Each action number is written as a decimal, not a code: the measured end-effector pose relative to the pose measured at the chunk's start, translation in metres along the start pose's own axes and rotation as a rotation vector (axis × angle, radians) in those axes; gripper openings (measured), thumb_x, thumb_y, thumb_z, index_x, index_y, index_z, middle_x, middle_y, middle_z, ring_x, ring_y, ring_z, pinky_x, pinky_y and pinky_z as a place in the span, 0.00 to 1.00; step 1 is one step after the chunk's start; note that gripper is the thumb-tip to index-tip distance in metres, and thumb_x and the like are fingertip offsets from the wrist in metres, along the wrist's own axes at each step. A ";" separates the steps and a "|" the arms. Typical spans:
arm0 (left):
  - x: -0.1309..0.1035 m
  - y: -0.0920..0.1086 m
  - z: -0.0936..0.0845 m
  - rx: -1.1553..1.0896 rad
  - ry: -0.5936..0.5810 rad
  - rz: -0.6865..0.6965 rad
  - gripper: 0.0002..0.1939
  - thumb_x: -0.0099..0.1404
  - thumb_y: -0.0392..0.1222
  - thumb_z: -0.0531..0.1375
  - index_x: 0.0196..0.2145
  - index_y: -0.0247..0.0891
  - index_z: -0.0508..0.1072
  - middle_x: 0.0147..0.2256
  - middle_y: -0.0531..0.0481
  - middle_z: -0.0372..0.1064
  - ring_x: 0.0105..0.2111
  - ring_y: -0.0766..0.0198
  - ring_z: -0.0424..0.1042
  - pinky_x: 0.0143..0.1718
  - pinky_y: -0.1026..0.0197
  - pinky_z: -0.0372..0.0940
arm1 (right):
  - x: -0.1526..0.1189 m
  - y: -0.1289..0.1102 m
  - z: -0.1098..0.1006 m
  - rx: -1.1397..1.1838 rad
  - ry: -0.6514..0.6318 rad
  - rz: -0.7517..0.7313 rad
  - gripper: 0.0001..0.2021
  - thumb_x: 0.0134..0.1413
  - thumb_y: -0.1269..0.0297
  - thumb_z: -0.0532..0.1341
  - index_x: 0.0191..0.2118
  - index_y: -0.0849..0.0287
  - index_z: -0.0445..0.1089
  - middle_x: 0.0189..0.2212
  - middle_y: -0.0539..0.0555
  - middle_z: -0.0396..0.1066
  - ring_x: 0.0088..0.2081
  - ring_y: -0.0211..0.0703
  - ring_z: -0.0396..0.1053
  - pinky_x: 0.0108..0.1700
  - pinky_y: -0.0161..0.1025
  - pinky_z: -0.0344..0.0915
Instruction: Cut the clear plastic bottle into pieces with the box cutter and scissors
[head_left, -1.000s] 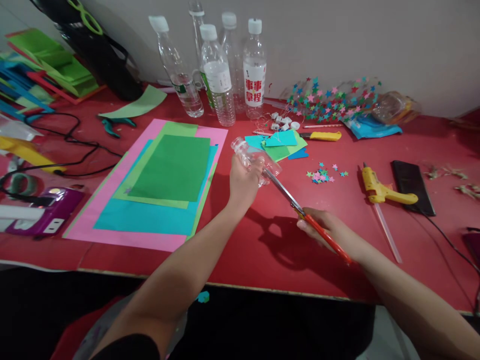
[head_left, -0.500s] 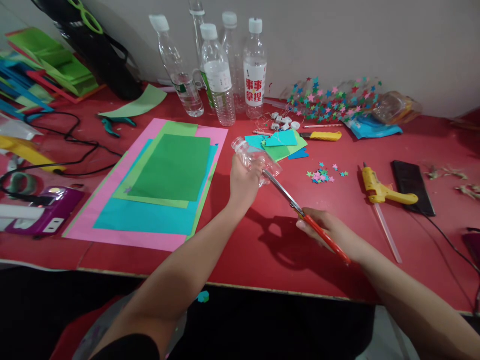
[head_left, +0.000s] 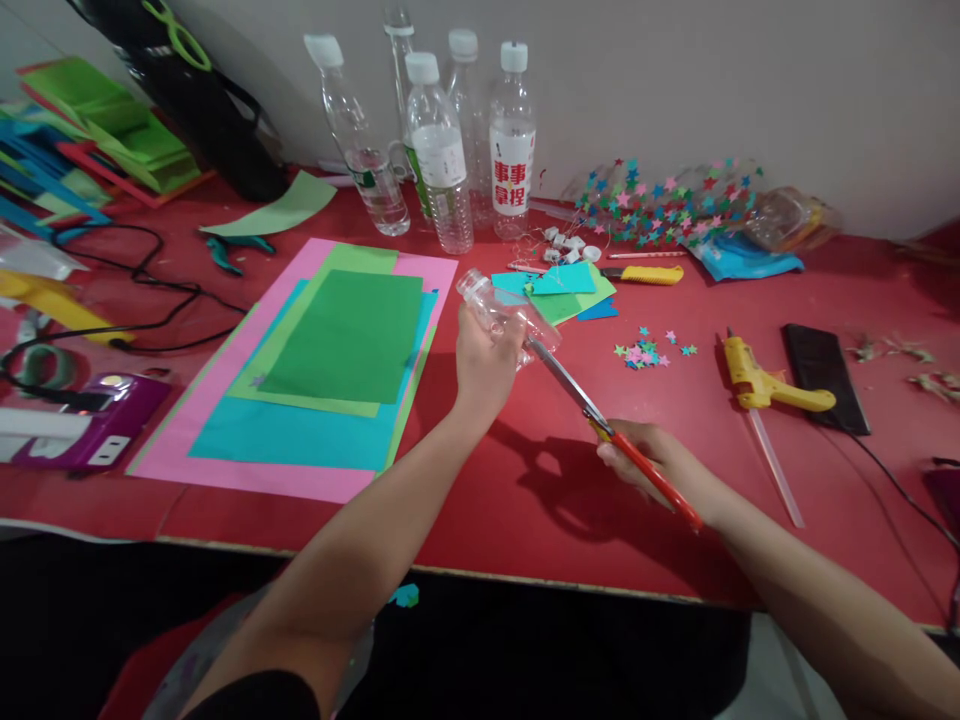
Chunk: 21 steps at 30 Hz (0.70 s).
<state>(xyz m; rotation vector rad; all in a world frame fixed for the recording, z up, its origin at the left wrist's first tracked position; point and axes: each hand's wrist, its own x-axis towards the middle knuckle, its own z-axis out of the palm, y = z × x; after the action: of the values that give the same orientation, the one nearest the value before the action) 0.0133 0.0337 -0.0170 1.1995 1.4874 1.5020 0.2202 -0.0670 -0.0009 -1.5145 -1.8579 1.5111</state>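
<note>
A clear plastic bottle piece (head_left: 538,325) with its neck pointing up and left is gripped in my left hand (head_left: 486,360). My right hand (head_left: 660,462) is wrapped round the red handles of a pair of scissors (head_left: 574,388). The blades reach up and left to the plastic beside my left fingertips. Whether they are parted there is too small to tell. Behind the bottle piece lie small blue and green paper pieces (head_left: 574,290). Left of my left hand is a stack of coloured paper sheets (head_left: 345,330).
Several upright bottles (head_left: 439,150) stand by the wall. To the right are loose paper stars (head_left: 643,352), a yellow glue gun (head_left: 765,380) and a black phone (head_left: 825,375). A yellow cutter (head_left: 652,274) lies behind. At left are a cable and a purple device (head_left: 105,415).
My left hand and the bottle piece have shifted very slightly left. The scissors remain at the plastic, with my right hand almost unmoved.
</note>
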 end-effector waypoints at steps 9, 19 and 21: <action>-0.003 0.001 -0.001 -0.002 -0.017 0.038 0.11 0.61 0.40 0.63 0.37 0.42 0.64 0.35 0.49 0.72 0.35 0.62 0.73 0.39 0.58 0.68 | 0.004 0.006 -0.003 -0.049 -0.034 -0.058 0.25 0.60 0.36 0.55 0.29 0.55 0.54 0.23 0.44 0.53 0.24 0.34 0.49 0.27 0.35 0.49; -0.006 0.003 0.000 -0.051 -0.077 0.020 0.10 0.61 0.37 0.62 0.37 0.43 0.63 0.32 0.52 0.72 0.29 0.66 0.72 0.32 0.62 0.68 | 0.004 0.000 -0.003 -0.091 -0.002 -0.055 0.27 0.58 0.36 0.55 0.26 0.55 0.52 0.22 0.44 0.49 0.24 0.34 0.47 0.26 0.35 0.48; -0.005 0.003 0.000 -0.042 -0.067 0.023 0.10 0.61 0.37 0.62 0.37 0.42 0.63 0.32 0.52 0.72 0.29 0.66 0.72 0.33 0.62 0.68 | 0.004 0.000 -0.003 -0.077 0.002 -0.051 0.27 0.58 0.36 0.56 0.25 0.55 0.52 0.21 0.44 0.49 0.23 0.34 0.47 0.26 0.35 0.47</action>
<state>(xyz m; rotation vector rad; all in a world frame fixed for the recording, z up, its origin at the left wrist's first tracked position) 0.0154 0.0287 -0.0150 1.2337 1.3961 1.4860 0.2204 -0.0624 -0.0009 -1.4899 -1.9591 1.4300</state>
